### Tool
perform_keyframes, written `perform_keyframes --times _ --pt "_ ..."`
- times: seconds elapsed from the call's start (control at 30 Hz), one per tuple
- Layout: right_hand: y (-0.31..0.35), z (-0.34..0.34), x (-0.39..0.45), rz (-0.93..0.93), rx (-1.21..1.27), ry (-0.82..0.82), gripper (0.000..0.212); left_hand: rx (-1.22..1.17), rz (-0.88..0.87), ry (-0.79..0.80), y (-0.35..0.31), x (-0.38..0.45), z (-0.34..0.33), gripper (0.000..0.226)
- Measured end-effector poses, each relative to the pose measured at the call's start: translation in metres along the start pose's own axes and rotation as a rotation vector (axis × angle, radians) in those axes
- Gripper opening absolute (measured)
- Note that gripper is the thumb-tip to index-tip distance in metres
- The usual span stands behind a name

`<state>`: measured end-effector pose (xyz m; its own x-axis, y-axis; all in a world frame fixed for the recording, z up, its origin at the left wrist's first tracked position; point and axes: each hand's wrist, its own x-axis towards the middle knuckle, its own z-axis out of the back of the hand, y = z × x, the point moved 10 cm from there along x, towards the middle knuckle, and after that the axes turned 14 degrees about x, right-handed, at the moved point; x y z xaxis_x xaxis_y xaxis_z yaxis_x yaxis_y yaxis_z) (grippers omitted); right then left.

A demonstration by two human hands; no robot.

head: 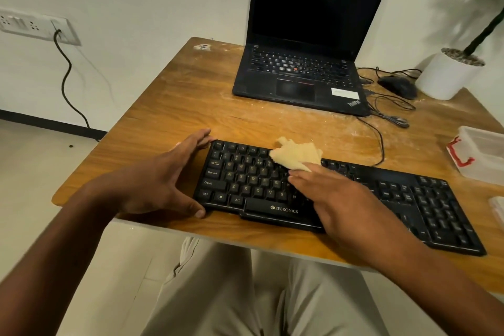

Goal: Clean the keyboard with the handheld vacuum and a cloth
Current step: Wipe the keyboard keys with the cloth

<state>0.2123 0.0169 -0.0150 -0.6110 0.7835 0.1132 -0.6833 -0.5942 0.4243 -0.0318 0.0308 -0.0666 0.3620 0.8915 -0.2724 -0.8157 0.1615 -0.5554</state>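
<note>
**Cloth on the keys, other hand bracing the keyboard's end**

Worn, dusty wood makes up the table [191, 106], set against a pale wall with a socket strip [35, 25]. Along its near edge lies the black keyboard [425, 207], angled slightly.

Fingers of the right hand [335, 199] are stretched out almost flat, close together, laid on the tan cloth [296, 155] and pressing it onto the upper key rows near the keyboard's middle. The bunched cloth sticks out beyond the fingertips toward the table's far side. Whether the thumb is tucked under it cannot be told.

At the keyboard's left end, the left hand [161, 180] is spread wide: fingers touch the far corner, the thumb rests against the near corner, bracketing that end.

Both forearms reach in from the lower corners, the right one crossing over the space bar.

Behind sit an open laptop [300, 82] with a dark screen, a black mouse [398, 86], a white plant pot [447, 76] and a clear plastic box [482, 155].
</note>
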Motion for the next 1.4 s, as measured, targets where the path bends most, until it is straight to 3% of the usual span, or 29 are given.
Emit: perform_keyframes --times 0.27,0.43,0.67,0.77,0.83,0.93,1.07,1.17,1.3,1.4 --pt "-0.033 0.030 0.027 -0.132 0.127 -0.154 0.049 -0.003 0.001 -0.004 -0.002 -0.002 0.001 0.138" --pt "0.004 0.006 0.022 0.013 0.142 -0.101 0.052 -0.031 -0.009 0.006 -0.004 -0.002 0.001 0.137" --pt "-0.026 0.034 0.027 -0.062 0.035 -0.268 0.026 -0.037 -0.017 -0.008 -0.004 0.000 0.001 0.138" --pt "-0.012 0.033 0.043 -0.092 0.181 -0.340 0.023 -0.050 -0.013 -0.006 -0.005 -0.001 0.001 0.138" --pt "0.003 0.022 0.039 -0.088 0.280 -0.296 0.024 -0.051 -0.010 -0.003 -0.004 -0.001 0.001 0.138" --pt "0.014 0.013 0.013 -0.002 0.212 -0.243 0.023 -0.029 -0.011 -0.004 -0.003 0.000 0.001 0.138" --pt "-0.026 0.037 0.015 -0.083 0.112 -0.320 0.022 -0.015 -0.004 -0.002 -0.001 0.000 0.000 0.138" --pt "-0.021 0.038 0.043 -0.093 0.171 -0.365 0.019 -0.019 -0.017 -0.001 -0.004 -0.001 0.001 0.137" --pt "0.018 0.009 0.047 0.017 0.215 -0.241 0.018 -0.034 -0.012 -0.003 -0.004 -0.001 0.002 0.138" --pt "0.009 0.020 0.017 0.022 0.180 -0.260 0.020 -0.008 -0.020 -0.007 -0.003 0.000 0.001 0.138"
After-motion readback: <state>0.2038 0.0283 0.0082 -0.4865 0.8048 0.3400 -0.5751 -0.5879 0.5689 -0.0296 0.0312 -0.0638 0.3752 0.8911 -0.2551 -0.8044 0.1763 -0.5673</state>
